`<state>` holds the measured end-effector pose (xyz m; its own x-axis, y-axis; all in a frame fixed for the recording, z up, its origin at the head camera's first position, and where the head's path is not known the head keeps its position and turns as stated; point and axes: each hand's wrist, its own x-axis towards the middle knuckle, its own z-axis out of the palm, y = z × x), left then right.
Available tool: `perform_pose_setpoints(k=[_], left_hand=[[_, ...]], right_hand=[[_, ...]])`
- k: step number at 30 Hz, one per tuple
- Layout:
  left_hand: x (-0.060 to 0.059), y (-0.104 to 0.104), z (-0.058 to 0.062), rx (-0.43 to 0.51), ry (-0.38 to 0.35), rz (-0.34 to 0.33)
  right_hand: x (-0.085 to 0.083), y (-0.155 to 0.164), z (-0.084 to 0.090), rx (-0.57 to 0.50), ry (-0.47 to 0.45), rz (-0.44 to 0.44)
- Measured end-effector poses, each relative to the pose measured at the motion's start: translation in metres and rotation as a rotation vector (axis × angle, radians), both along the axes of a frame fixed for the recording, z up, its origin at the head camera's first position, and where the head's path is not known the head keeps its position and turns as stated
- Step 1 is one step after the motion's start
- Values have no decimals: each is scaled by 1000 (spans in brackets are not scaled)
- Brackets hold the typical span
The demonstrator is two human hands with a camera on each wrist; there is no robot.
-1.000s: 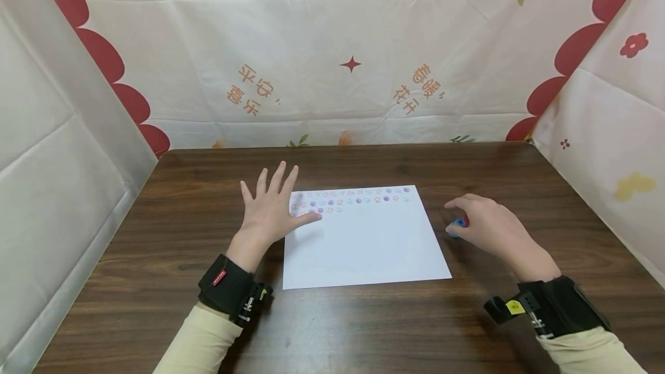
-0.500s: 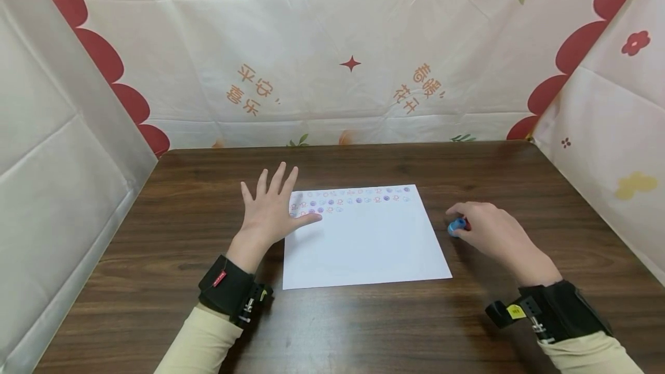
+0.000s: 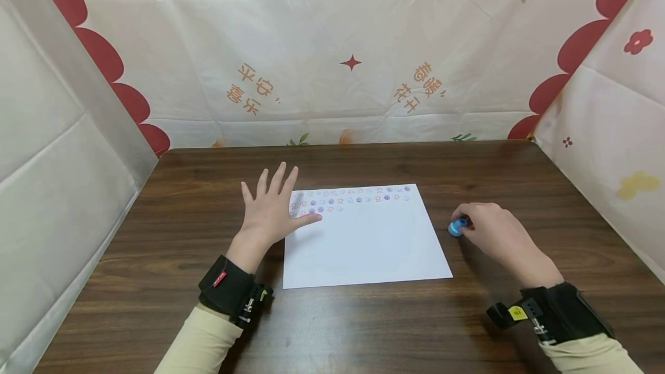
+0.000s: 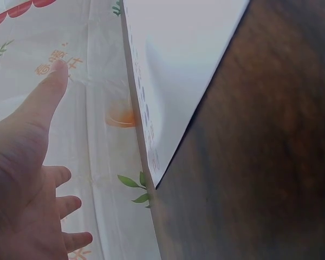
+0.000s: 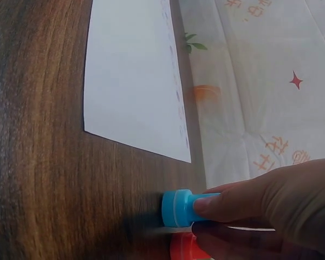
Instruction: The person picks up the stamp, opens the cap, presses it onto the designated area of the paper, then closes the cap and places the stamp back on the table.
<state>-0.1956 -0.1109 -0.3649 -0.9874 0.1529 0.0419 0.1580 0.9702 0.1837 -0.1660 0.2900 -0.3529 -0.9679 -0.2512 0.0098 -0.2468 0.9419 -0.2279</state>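
A white sheet of paper [image 3: 363, 241] lies mid-table, with rows of small blue, purple and red stamped prints across its top. At the sheet's left edge my left hand [image 3: 267, 215] is spread, fingers straight and thumb extended over the paper's corner; it holds nothing. Right of the paper, my right hand [image 3: 490, 229] pinches the handle of a blue stamp [image 5: 177, 208] between thumb and fingers. The stamp's wide round end points left towards the paper. Just beside it in the right wrist view is a red stamp [image 5: 183, 246], partly hidden by my fingers.
Everything is on a dark wood-grain table [image 3: 363, 328]. A printed cloth [image 3: 322, 33] hangs behind the far edge, and more cloth stands on the left and right. Each wrist wears a black band with a small camera.
My right hand's thumb and fingers have drawn together round the blue stamp, which has tipped to show more of its side. The left hand and the paper stay put.
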Motion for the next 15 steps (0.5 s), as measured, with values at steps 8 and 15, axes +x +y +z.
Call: perform_pose_setpoints(k=[8,15], left_hand=[[0,0,0,2,-2,3],[0,0,0,17,-15,1]], right_hand=[[-2,-2,3,-5,27,3],[-4,-6,8,-8,73,16]])
